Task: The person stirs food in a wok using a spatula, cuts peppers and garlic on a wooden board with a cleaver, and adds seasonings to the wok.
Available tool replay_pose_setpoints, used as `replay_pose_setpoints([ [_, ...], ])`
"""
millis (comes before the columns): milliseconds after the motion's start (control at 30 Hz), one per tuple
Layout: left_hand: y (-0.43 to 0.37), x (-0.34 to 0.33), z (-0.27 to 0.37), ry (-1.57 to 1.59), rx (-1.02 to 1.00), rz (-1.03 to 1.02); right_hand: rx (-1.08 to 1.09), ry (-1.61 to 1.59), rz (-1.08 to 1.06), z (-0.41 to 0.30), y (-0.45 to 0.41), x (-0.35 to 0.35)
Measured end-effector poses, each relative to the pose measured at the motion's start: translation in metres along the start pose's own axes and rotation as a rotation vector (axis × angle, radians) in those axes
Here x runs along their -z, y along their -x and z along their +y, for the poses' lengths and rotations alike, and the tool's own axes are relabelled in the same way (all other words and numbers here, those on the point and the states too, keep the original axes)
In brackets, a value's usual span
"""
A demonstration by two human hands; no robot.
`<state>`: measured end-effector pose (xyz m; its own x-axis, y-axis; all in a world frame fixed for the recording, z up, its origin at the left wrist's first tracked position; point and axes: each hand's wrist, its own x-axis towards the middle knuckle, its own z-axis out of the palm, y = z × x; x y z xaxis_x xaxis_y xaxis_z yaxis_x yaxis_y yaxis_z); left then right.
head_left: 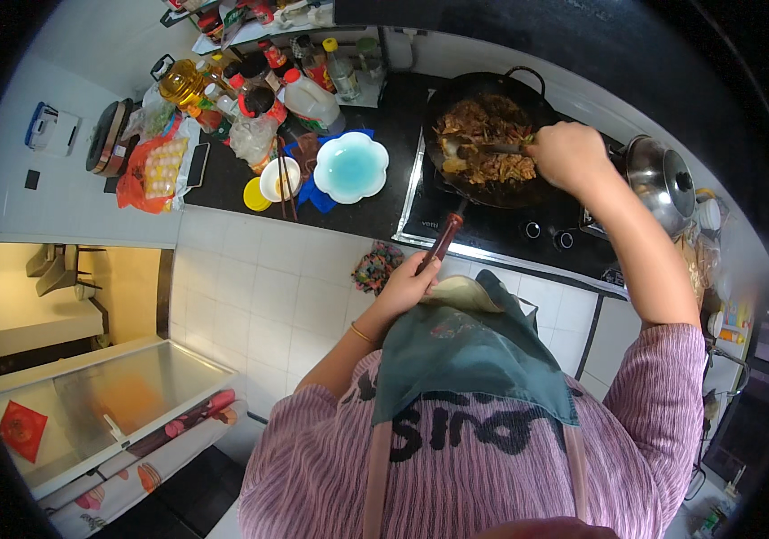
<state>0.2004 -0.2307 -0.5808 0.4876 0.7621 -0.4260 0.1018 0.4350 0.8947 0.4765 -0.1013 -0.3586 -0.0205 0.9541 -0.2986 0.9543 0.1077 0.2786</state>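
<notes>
My left hand (409,281) is closed around the reddish-brown wooden handle (448,234) of a dark wok (435,162), which sits on the black gas hob (492,226). Over the wok's right side, my right hand (574,159) grips a dark spatula (497,147), its blade low among the food. Browned, saucy pieces of food (475,118), apparently meat, fill the wok's middle, with a few bits of green and red near my right fingers. The far loop handle (529,73) of the wok is free. My fist hides the spatula's grip.
Left of the hob stand a scalloped pale-blue dish (350,167), a small white bowl (276,176) with chopsticks (284,185) across it, and a yellow lid (256,195). Bottles, including a plastic jug (313,101), crowd behind. A lidded steel pot (657,178) is on the right.
</notes>
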Motion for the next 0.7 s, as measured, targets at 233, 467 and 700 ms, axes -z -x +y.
replay_pose_setpoints([
  [233, 0.009, -0.004, -0.007, 0.024, -0.033, 0.078, -0.251, -0.325, -0.145, 0.128, -0.001, 0.010],
  [467, 0.011, -0.005, -0.001, -0.076, -0.012, -0.002, -0.345, -0.482, -0.205, 0.165, -0.051, -0.071],
  [700, 0.014, -0.008, -0.015, -0.042, 0.006, 0.050, 0.030, -0.386, -0.094, 0.143, -0.027, -0.050],
])
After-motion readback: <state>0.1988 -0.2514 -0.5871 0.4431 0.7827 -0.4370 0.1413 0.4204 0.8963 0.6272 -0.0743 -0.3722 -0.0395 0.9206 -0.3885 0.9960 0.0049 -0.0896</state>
